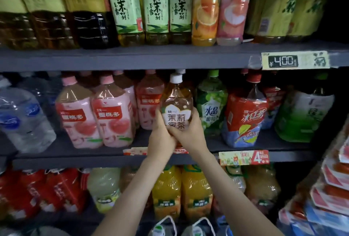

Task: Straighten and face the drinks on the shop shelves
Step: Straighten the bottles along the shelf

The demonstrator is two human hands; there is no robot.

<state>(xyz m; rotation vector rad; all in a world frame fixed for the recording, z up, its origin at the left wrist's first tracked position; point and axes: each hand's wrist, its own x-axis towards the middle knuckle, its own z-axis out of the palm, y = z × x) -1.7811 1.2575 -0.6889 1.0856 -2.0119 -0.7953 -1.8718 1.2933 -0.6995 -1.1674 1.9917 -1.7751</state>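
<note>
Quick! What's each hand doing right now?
Left hand: grips the white-capped tea bottle low on its left side.
Right hand: grips the same bottle low on its right side.

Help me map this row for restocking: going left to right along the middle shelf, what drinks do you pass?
Clear water bottles → pink peach drinks → white-capped tea bottle, gripped by left hand and right hand → green grape drink → red iced tea → green-labelled bottle.

I'm reaching forward with both arms.
Left hand (162,135) and right hand (191,131) are gripping, fingers curled, touching.
</note>
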